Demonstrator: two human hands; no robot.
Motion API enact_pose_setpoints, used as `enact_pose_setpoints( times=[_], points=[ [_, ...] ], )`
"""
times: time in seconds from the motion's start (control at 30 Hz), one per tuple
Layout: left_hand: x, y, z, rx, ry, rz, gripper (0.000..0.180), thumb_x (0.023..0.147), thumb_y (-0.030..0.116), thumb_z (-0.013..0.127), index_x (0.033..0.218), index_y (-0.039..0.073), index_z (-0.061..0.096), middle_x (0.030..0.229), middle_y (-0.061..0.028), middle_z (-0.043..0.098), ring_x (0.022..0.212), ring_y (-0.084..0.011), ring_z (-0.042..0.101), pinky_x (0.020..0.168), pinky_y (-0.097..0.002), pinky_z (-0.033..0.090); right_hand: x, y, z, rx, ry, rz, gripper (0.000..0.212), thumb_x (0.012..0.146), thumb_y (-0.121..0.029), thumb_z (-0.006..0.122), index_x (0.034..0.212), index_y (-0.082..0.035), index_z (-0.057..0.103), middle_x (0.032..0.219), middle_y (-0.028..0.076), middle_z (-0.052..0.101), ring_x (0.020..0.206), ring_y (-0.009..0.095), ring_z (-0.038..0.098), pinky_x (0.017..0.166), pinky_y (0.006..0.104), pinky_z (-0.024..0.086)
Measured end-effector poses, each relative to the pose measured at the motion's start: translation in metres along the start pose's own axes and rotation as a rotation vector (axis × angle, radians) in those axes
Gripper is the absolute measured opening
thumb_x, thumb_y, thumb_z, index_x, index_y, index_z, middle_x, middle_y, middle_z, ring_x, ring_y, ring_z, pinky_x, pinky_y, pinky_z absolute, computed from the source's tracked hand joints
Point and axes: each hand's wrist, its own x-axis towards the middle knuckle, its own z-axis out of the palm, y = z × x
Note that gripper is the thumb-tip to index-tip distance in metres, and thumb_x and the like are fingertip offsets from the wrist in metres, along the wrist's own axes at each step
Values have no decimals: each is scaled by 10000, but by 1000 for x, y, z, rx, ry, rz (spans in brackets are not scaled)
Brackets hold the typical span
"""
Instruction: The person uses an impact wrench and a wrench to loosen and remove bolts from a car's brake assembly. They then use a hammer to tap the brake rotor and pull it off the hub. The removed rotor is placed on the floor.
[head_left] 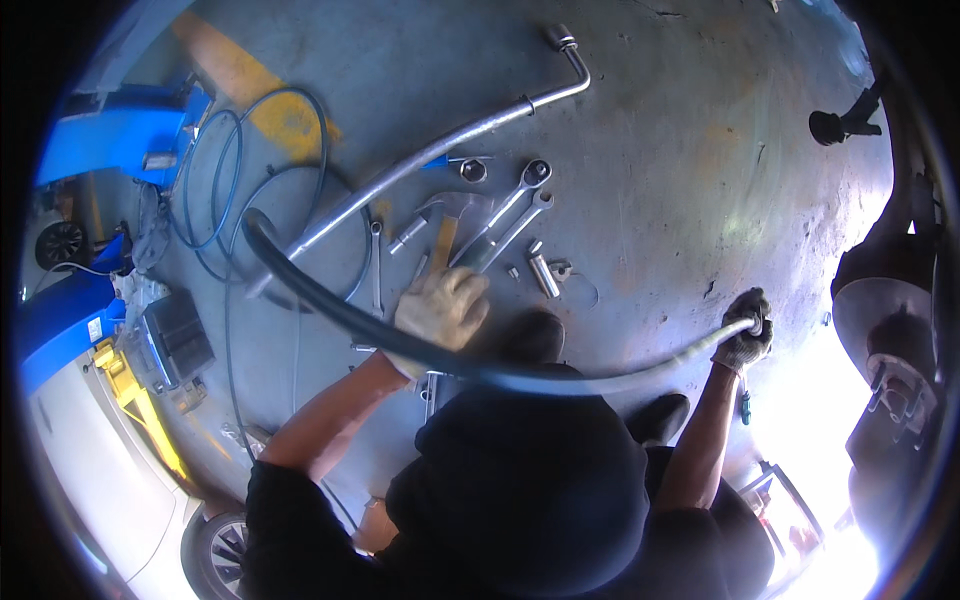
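My right hand, in a worn dark-and-light glove, is closed around the pale end of a long tube. The tube sweeps leftward across the view, passing over my left wrist, and its dark far end hangs above the floor. My left hand, in a light work glove, is low among the tools with its fingers curled. Just beyond those fingers lies a hammer with a wooden handle, its lower end hidden by the hand. Beside it lie a ratchet and a combination wrench. What the fingers hold is hidden.
A long L-shaped lug wrench stretches past the tools. A socket, an extension piece and another wrench lie nearby. Looped hose is at left, near blue lift arms. A wheel hub stands at right.
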Motion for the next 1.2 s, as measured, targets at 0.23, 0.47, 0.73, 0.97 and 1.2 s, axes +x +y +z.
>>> enact_pose_setpoints(
  times=[0.23, 0.47, 0.73, 0.97, 1.2],
  points=[
    [-35, -54, -85, -262, 682, -214, 432, 900, 77, 767, 1314, 58, 647, 1141, -153, 727, 910, -283, 727, 845, -375, 585, 25, -18, 3, -2, -214, 51, 194, 898, -106, 593, 990, 52, 656, 966, 137, 696, 986, 271, 667, 1063, 463, 530],
    [-75, -108, -54, 112, -74, -430, 377, 894, 310, 755, 1206, 105, 706, 1139, -149, 732, 1034, -335, 709, 912, -434, 562, 57, -83, 10, 56, -127, -111, 401, 841, 66, 641, 1240, 61, 602, 1140, 125, 703, 1244, 318, 621, 1222, 576, 372],
    [-122, -115, 53, 21, -88, -990, 332, 946, 343, 674, 1206, 138, 692, 1103, -148, 745, 1004, -373, 713, 896, -495, 552, 43, -118, 42, -75, -303, -71, 145, 888, 66, 535, 1021, 39, 585, 958, 123, 631, 1045, 322, 643, 1178, 573, 423],
    [-166, -93, 66, -52, 89, -662, 323, 929, 165, 646, 1251, 150, 660, 1162, -139, 685, 1091, -369, 659, 942, -490, 530, 34, -100, 28, -207, -326, -57, 128, 914, 47, 573, 1028, 41, 629, 1023, 127, 681, 1104, 349, 635, 1164, 554, 425],
    [-215, -110, 92, 85, 82, -506, 392, 917, 183, 658, 1307, 165, 621, 1281, -120, 622, 1136, -370, 614, 915, -511, 523, 43, -77, 12, -23, -259, 219, 223, 934, -48, 628, 1106, 93, 641, 1087, 185, 711, 1244, 392, 625, 1138, 561, 467]
  ],
)
